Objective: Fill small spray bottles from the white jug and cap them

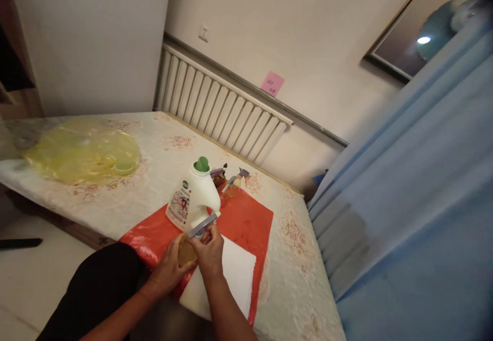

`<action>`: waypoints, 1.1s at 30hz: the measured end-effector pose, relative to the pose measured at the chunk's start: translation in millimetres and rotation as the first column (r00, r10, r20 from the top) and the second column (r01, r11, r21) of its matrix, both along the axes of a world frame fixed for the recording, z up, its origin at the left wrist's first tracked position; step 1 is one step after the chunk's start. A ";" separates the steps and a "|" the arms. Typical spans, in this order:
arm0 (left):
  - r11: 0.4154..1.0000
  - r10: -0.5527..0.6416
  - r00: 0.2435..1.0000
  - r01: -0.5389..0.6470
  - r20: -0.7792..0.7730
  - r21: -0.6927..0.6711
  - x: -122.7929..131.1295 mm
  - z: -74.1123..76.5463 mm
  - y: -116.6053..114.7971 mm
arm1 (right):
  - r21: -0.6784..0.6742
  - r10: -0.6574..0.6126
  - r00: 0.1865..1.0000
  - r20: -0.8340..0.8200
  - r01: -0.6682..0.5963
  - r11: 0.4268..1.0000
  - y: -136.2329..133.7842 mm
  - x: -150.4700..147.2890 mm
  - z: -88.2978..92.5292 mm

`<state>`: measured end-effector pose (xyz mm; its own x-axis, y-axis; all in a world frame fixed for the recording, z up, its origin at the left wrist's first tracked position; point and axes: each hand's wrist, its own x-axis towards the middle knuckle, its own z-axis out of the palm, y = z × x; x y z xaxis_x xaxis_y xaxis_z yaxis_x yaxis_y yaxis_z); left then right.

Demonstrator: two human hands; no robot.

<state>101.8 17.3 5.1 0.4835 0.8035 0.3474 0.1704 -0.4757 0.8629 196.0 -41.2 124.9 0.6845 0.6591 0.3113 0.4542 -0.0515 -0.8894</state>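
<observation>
My left hand (pixel 169 265) is wrapped around the amber body of a small spray bottle (pixel 187 253). At its top, the fingers of my right hand (pixel 210 252) grip the grey trigger head (pixel 203 225) near the neck; whether the head is screwed on cannot be made out. Just beyond my hands stands a large white jug (pixel 208 192) with a printed label and a handle. Its mouth is uncapped, and a green scoop-like piece (pixel 202 164) sits in it. Behind the jug are several more spray bottles (pixel 232 188) with grey heads, partly hidden.
A red plastic sheet (pixel 250 218) covers part of the flowered tablecloth (pixel 162 151), with a white paper pad (pixel 239 271) on it. A yellow plastic bag (pixel 84 148) lies at the left. Beyond the table are a radiator (pixel 215 99) and, at right, a blue curtain (pixel 408 192).
</observation>
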 end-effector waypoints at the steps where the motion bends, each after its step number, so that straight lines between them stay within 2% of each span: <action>1: 1.000 -0.001 1.000 0.001 -0.003 -0.002 0.2 -0.6 0.5 | -0.001 -0.021 1.000 0.007 0.021 1.000 0.1 -0.7 -0.1; 3: 1.000 -0.002 1.000 0.002 -0.006 -0.005 0.5 -1.7 1.1 | 0.000 -0.006 1.000 0.022 0.006 1.000 -2.6 0.1 3.1; 7: 1.000 -0.003 1.000 0.003 -0.014 -0.011 1.4 -3.3 2.2 | 0.020 0.151 0.988 0.041 -0.152 0.988 -11.6 6.5 14.1; 9: 1.000 0.001 1.000 -0.001 -0.023 -0.017 2.1 -3.8 3.2 | 0.034 0.180 0.983 0.040 -0.182 0.983 -12.5 8.7 15.6; 16: 0.999 -0.014 0.998 0.011 -0.063 -0.036 2.1 -2.2 6.5 | 0.023 -0.044 0.999 -0.027 0.045 0.999 1.0 0.4 2.6; 19: 0.999 -0.012 0.997 0.009 -0.081 -0.046 1.9 -2.8 7.6 | 0.022 -0.046 0.999 -0.018 0.046 0.999 -0.8 -0.2 4.0; 25: 0.999 -0.010 0.999 0.008 -0.053 -0.039 2.7 -3.3 8.2 | 0.019 0.091 0.996 0.021 -0.091 0.996 -10.4 8.1 11.9; 31: 0.997 -0.052 0.998 0.049 -0.038 -0.059 1.5 3.6 6.4 | -0.014 -0.097 0.995 -0.025 0.096 0.995 -1.2 -0.1 1.8; 33: 0.997 -0.050 0.998 0.047 -0.047 -0.065 1.1 4.5 6.2 | -0.016 -0.116 0.993 -0.027 0.116 0.993 -0.6 -2.6 0.5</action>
<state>102.9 23.5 9.6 0.5377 0.7982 0.2717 0.1905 -0.4289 0.8830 193.5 -41.8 125.4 0.7648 0.5790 0.2825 0.4197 -0.1150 -0.9004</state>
